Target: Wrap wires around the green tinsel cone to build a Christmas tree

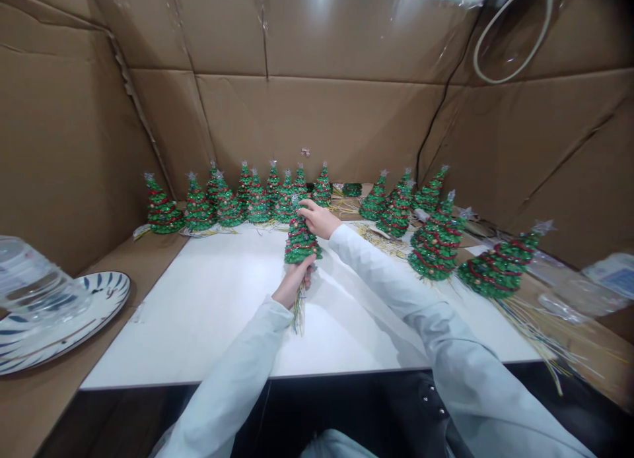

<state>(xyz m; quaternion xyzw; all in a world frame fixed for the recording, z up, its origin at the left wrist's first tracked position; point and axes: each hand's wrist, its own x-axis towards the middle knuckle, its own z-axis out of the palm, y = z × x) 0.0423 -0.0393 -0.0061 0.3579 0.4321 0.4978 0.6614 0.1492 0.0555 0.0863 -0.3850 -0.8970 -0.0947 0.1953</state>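
A small beaded Christmas tree (300, 241), green with red garland, stands upright over the middle of the white board (218, 299). My left hand (296, 278) is closed around its base, and a bundle of thin yellowish wires (298, 309) hangs down below that hand. At the upper part of the same tree, my right hand (319, 218) has its fingers bent against the side near the top. The fingertips there are small and partly hidden, so whether they pinch a separate piece cannot be made out.
Several finished-looking trees (257, 200) line the back left; more trees (436, 243) stand at the right, one tilted tree (500, 266) with long loose wires. A plate (111, 299) with a clear plastic bottle (39, 280) sits left. Cardboard walls (317, 115) enclose the table.
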